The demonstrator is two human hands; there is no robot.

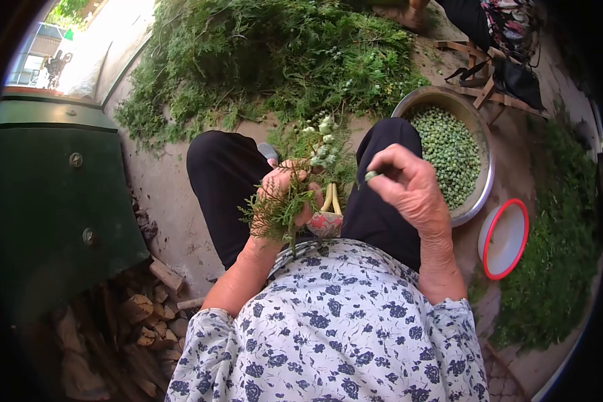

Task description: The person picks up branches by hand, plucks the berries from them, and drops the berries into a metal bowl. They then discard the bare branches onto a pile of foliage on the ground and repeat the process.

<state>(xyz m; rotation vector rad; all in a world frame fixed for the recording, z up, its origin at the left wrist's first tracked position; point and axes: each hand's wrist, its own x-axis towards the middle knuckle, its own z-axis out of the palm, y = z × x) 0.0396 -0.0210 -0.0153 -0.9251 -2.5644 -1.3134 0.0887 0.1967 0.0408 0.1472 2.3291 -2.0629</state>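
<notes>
My left hand (285, 187) is closed around an evergreen sprig (271, 213) with flat, scaly leaves. A cluster of pale green cones (325, 147) shows at its far end, beyond my fingers. Between the thumb and forefinger of my right hand (415, 191) is a small green cone (371, 175), held above my right knee. To the right of that hand stands a wide metal basin (487, 184) with many picked green cones (445, 157) in it.
A large heap of cut evergreen branches (268, 60) lies ahead. At right are a red-rimmed white bowl (509, 234), more greenery (549, 268) and a wooden folding stool (486, 87) near another person. A dark green metal box (60, 194) and split firewood (137, 308) are at left.
</notes>
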